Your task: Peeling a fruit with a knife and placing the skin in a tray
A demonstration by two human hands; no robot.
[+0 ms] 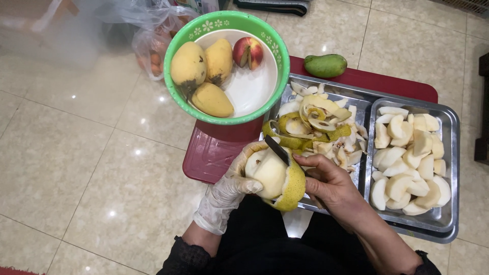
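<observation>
The left hand (232, 186), in a thin clear glove, is curled around a half-peeled pear (275, 178), holding it from the left and from beneath. The right hand (328, 181), bare, is closed on a knife (277, 150); the handle is hidden in the fist, and the dark blade lies across the top of the pear, pointing up and to the left. The right thumb rests on the fruit just beside the blade. The pear shows pale flesh on its upper left side, while yellow-green skin covers its lower right side.

Both hands hover over the near left corner of a metal tray (448, 168) with two compartments. The left compartment holds a heap of peels (316, 127), curled strips of yellow-green skin mixed with pale scraps. The right compartment holds white cut pear pieces (407, 163), piled close together.

The tray rests on a dark red stool (209, 158), which stands on the beige tiled floor (76, 153). A green bowl (175, 48) with a white inside sits on the stool's far left corner, touching the tray. Three yellow mangoes (196, 66) and a red peach (248, 52) lie in it. A green mango (326, 65) lies on the stool's far edge, behind the tray. A plastic bag (153, 46) with fruit sits on the floor behind the bowl.
</observation>
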